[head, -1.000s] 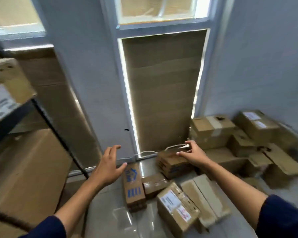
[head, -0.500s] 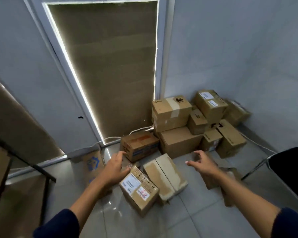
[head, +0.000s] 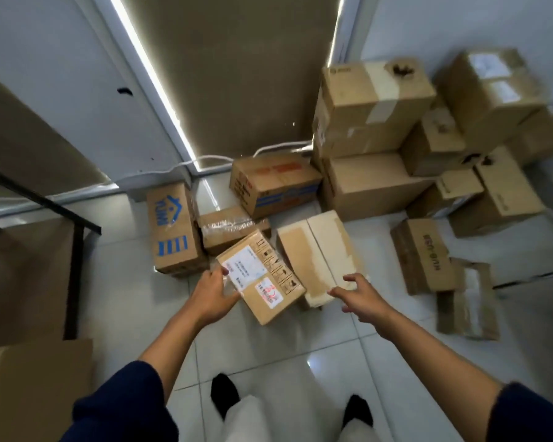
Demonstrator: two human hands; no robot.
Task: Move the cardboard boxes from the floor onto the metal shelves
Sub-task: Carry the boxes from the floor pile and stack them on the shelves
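Note:
Several cardboard boxes lie on the white tiled floor. Closest to me is a small box with a white label (head: 262,277). My left hand (head: 212,293) touches its left edge, fingers curled against the side. My right hand (head: 356,293) hovers open, fingers spread, just over the near end of a pale taped box (head: 320,250) to the right. A box with blue print (head: 173,228) stands to the left. The black metal shelf (head: 77,250) shows at the left edge with large boxes on it.
A tall stack of boxes (head: 374,135) fills the right corner against the wall. A flattened torn box (head: 466,301) and a printed box (head: 423,253) lie at right. A white cable (head: 205,161) runs along the door base. My feet stand on the tiles below.
The view has tilted down toward the floor. Both hands dropped lower; my left hand reached the labelled box's edge and my right hand moved over the pale box.

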